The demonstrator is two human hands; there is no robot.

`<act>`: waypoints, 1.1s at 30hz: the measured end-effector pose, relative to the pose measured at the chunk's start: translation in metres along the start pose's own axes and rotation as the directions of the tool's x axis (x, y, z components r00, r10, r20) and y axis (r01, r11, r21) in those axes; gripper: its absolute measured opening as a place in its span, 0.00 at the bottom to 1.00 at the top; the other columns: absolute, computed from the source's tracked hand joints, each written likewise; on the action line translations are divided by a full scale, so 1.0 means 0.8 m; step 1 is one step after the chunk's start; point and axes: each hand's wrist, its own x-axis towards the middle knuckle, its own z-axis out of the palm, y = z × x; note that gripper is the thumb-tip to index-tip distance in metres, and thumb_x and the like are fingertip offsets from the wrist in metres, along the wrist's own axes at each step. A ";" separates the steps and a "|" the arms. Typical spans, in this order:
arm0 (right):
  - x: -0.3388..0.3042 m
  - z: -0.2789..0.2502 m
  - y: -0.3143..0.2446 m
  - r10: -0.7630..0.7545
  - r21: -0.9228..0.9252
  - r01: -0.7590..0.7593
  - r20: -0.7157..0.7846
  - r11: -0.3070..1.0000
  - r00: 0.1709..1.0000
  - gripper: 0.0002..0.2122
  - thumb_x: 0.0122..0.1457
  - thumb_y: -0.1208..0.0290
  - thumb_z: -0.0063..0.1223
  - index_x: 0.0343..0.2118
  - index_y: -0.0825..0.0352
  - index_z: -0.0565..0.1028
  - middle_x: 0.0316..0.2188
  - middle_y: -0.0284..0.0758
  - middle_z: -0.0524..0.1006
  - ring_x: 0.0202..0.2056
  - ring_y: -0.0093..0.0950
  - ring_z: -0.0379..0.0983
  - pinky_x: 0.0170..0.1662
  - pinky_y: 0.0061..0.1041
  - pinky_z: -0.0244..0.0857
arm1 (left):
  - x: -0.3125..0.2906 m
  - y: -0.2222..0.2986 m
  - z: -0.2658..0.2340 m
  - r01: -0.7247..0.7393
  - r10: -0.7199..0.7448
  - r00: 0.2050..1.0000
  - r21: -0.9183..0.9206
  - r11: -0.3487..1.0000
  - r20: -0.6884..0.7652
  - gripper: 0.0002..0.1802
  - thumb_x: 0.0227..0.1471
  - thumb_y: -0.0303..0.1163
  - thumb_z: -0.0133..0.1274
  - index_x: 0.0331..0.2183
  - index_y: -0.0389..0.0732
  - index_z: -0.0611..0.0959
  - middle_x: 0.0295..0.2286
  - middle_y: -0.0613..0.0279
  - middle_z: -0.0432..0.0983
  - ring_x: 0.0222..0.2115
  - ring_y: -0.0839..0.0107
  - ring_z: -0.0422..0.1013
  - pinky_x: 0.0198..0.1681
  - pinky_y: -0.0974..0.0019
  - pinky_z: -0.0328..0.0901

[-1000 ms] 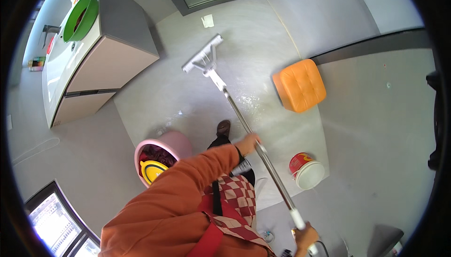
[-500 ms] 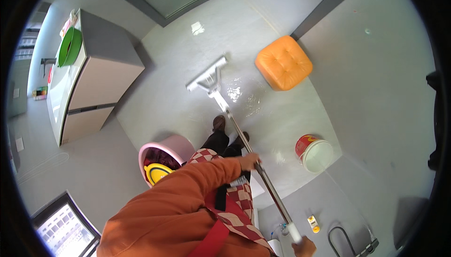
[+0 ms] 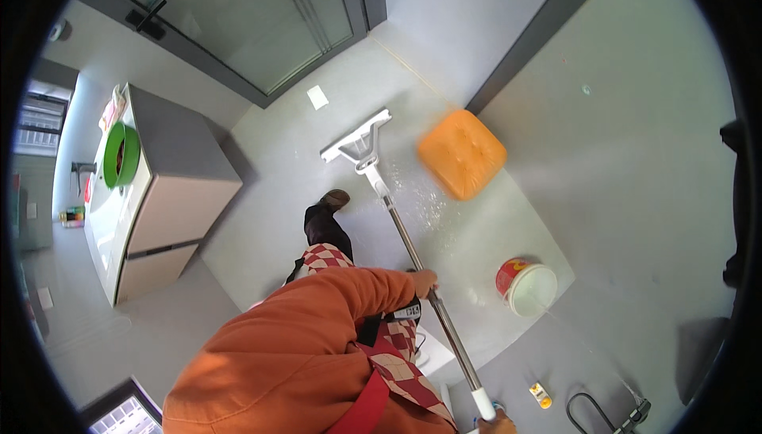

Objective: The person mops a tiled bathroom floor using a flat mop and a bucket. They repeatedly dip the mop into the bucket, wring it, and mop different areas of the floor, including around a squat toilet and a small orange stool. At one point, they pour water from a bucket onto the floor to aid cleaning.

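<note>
A long mop (image 3: 402, 232) with a steel pole and a wide white head slants across the floor, its head lying flat near the glass door. My left hand (image 3: 425, 282) is wrapped round the middle of the pole. At the lower edge, my right hand (image 3: 498, 424) grips the white upper end of the handle and is partly cut off by the picture's rim. Water glistens on the pale floor (image 3: 432, 205) to the right of the pole. Just beyond the mop head lies a small white rectangle (image 3: 317, 97).
An orange tufted stool (image 3: 463, 155) stands right of the mop head. A red and white bucket (image 3: 530, 287) is at the right wall. On the left, a cabinet (image 3: 186, 204) carries a green basin (image 3: 121, 155). A grey-framed glass door (image 3: 254, 29) is at the far side.
The mop head has slid farther forward, closer to the white rectangle and the door. One of my feet has stepped forward. The pink tub has gone out of sight at my left.
</note>
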 end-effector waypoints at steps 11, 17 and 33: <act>0.103 -0.083 -0.494 0.036 0.387 -0.135 0.252 0.912 0.967 0.14 0.39 0.65 0.55 0.27 0.65 0.67 0.15 0.44 0.73 0.20 0.45 0.71 0.24 0.41 0.64 | 0.062 -0.182 -0.374 0.602 -0.901 0.395 -0.690 0.402 -0.180 0.07 0.40 0.31 0.52 0.19 0.41 0.81 0.21 0.55 0.76 0.21 0.63 0.73 0.23 0.63 0.67; 0.113 -0.090 -0.611 0.023 0.491 -0.170 0.291 0.854 0.956 0.15 0.41 0.64 0.55 0.28 0.66 0.66 0.17 0.45 0.73 0.21 0.45 0.71 0.24 0.42 0.63 | 0.024 -0.204 -0.476 0.778 -0.748 0.587 -0.040 0.627 -0.310 0.03 0.38 0.30 0.53 0.19 0.43 0.79 0.22 0.60 0.76 0.22 0.66 0.72 0.24 0.66 0.66; -0.224 0.013 -0.536 0.227 0.270 -0.398 0.497 0.877 0.837 0.16 0.36 0.61 0.60 0.26 0.62 0.69 0.17 0.39 0.74 0.21 0.42 0.72 0.24 0.41 0.65 | -0.258 -0.172 -0.220 0.042 -0.301 0.878 0.566 0.823 0.373 0.17 0.28 0.38 0.61 0.25 0.43 0.78 0.25 0.55 0.72 0.29 0.55 0.68 0.30 0.57 0.62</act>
